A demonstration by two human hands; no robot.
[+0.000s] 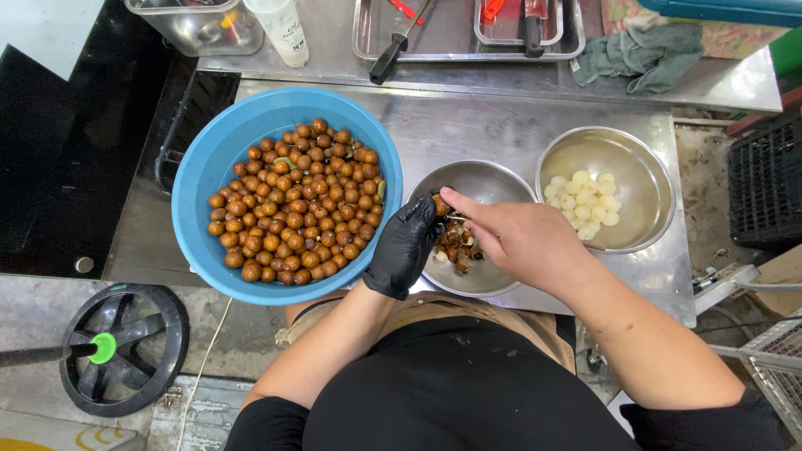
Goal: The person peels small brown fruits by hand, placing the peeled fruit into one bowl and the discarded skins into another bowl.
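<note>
Your gloved left hand (403, 246) pinched a brown fruit (439, 204) over the middle steel bowl (489, 179), right of the blue basin (200, 171). Your bare right hand (518, 238) pinched its shell; peeling there best kept scraps inside.

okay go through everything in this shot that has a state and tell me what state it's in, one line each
Blue basin: heaped with unpeeled brown fruits.
Middle steel bowl: holds brown peels.
Right steel bowl: partly filled with white peeled fruits.
Left hand: black-gloved, holding a brown fruit.
Right hand: bare, fingers on that fruit.
Green cloth: crumpled.
</note>
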